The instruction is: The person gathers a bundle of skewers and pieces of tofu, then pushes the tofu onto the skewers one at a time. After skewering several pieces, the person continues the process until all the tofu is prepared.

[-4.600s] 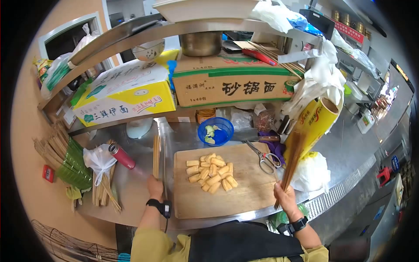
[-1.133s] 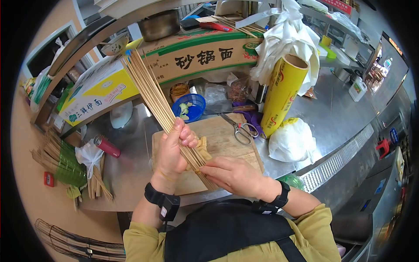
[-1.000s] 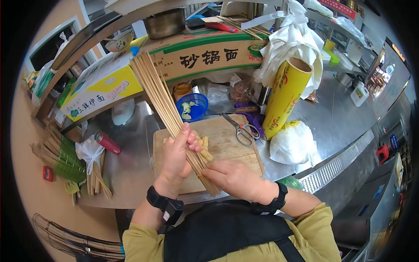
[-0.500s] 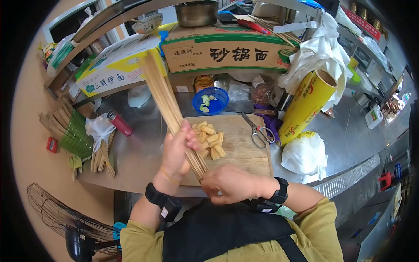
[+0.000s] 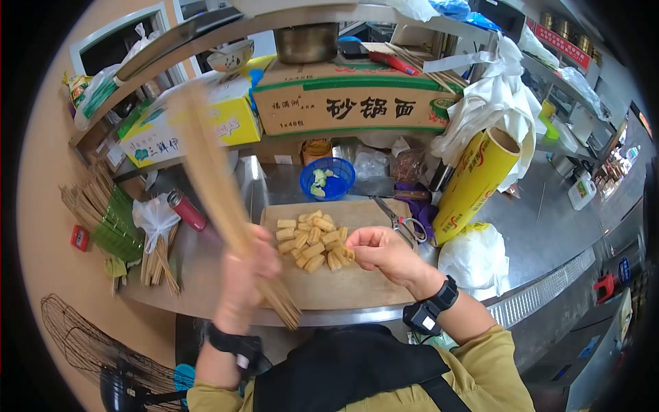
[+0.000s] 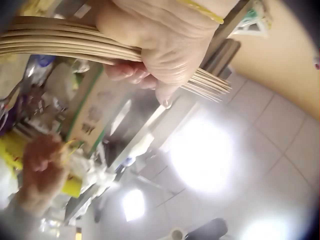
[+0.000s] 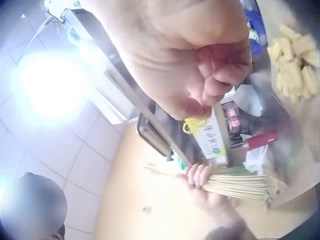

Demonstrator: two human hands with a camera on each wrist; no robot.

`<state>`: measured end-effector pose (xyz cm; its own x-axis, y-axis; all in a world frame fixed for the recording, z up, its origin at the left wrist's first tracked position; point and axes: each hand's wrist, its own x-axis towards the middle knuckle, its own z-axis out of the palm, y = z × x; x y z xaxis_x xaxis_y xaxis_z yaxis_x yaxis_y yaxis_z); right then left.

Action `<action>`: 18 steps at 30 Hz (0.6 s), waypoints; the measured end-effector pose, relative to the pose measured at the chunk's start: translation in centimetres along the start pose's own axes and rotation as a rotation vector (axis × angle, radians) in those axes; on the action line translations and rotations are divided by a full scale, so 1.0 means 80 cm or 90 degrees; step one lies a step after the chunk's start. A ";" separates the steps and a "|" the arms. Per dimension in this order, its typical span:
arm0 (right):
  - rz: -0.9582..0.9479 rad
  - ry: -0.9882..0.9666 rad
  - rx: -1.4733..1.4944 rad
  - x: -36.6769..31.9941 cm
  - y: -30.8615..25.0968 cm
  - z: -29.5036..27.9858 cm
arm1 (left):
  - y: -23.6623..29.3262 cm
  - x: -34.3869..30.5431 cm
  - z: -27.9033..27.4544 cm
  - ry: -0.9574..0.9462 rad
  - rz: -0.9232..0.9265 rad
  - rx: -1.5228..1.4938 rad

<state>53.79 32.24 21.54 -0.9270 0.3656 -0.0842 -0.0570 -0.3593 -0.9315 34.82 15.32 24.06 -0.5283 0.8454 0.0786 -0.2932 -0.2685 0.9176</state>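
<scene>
On the steel counter (image 5: pixel 542 226) — cutting board (image 5: pixel 357 288), tofu pieces (image 5: pixel 312 240), scissors (image 5: pixel 405 223) — skewers (image 5: pixel 209 178) above.

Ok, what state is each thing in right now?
left hand: grips the skewer bundle.
skewer bundle: raised, tilted, motion-blurred.
right hand: fingers curled beside the yellow pieces; contents unclear.
yellow pieces: cut, heaped on the cutting board.
scissors: lying flat, blades together.
blue bowl: upright, scraps inside.
red bottle: lying on its side.

steel counter (image 5: pixel 549 226) | on it: wooden cutting board (image 5: pixel 357 281), blue bowl (image 5: pixel 327 187), red can (image 5: pixel 187 210), yellow film roll (image 5: pixel 473 185), white bag (image 5: pixel 473 257)
</scene>
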 end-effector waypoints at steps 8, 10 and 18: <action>-0.106 0.072 -0.132 -0.002 0.012 0.027 | -0.042 0.009 0.046 -0.163 -0.179 0.010; -0.099 0.092 -0.185 -0.007 0.013 0.030 | -0.044 0.014 0.047 -0.194 -0.192 0.038; -0.117 0.186 -0.212 -0.020 0.018 0.022 | -0.060 0.025 0.054 -0.183 -0.265 -0.028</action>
<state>54.53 29.63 20.95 -0.7670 0.6404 0.0411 -0.0440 0.0115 -0.9990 38.60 20.25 21.51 -0.1206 0.9760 -0.1816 -0.4686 0.1052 0.8771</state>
